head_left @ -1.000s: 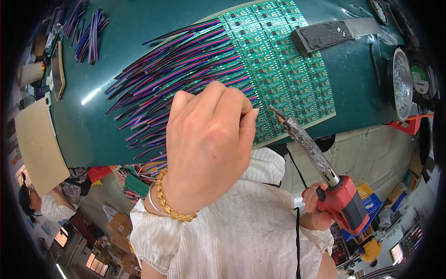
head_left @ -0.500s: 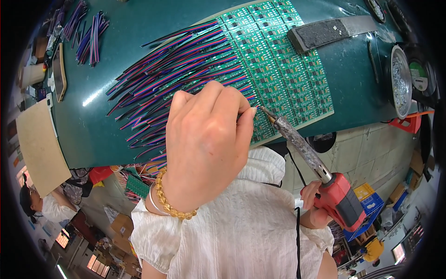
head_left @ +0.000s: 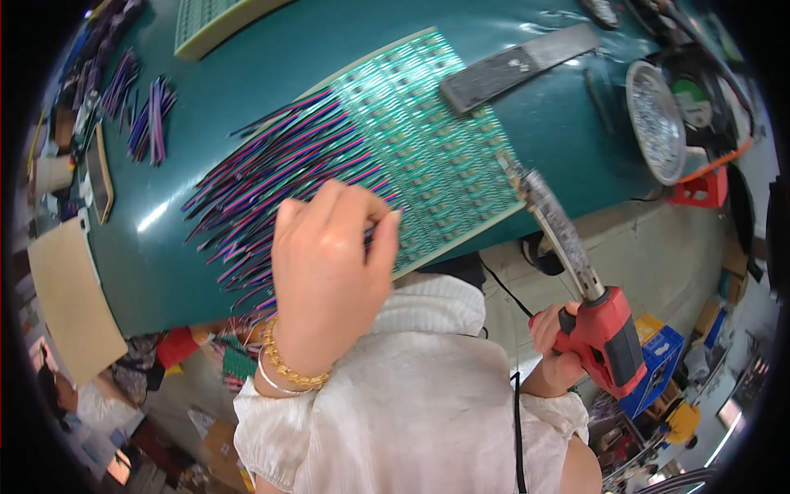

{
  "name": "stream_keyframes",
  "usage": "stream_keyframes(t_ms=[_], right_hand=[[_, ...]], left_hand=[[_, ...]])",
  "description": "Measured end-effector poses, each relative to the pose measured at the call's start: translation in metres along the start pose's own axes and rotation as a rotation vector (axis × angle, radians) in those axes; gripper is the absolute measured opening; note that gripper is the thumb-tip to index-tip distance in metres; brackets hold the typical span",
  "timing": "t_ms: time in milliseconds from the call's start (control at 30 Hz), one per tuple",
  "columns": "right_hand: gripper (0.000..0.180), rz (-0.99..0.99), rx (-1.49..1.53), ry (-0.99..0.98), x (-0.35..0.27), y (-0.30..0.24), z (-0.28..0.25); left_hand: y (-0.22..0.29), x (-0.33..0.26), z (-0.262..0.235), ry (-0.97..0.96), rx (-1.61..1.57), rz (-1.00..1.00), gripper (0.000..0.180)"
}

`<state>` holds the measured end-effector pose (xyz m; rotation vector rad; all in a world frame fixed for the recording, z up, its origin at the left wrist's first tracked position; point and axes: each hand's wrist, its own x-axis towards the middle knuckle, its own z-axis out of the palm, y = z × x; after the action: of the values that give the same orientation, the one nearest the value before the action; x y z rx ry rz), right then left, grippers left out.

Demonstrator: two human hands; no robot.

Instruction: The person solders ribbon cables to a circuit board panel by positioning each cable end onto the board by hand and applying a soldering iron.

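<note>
My left hand hovers over the near edge of a green circuit board panel, fingers pinched together on the ends of thin coloured wires that fan out to the left. A gold bracelet circles that wrist. My right hand grips a red soldering gun by its handle. The gun's long metal barrel points up and left, its tip at the right edge of the green panel, away from my left hand.
A dark green table carries a black flat bar, a round metal dish, loose wire bundles and a phone at the left. Cardboard lies at the table's left edge. Crates sit on the floor at right.
The soldering gun's tip has pulled away from my left hand's fingers to the right edge of the panel. My left hand stays pinched on the wires.
</note>
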<state>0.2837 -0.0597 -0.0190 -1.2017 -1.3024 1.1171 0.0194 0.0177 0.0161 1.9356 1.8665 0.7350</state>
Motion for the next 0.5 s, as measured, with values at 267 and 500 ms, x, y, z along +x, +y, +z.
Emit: stream_keyframes(t_ms=[267, 500], right_hand=[[0.070, -0.345, -0.177, 0.476, 0.033, 0.008, -0.030], [0.054, -0.322, -0.146, 0.549, 0.071, 0.020, -0.038]], left_hand=[[-0.009, -0.008, -0.003, -0.027, 0.049, -0.019, 0.012], [-0.018, -0.008, -0.007, 0.006, 0.050, 0.032, 0.010]])
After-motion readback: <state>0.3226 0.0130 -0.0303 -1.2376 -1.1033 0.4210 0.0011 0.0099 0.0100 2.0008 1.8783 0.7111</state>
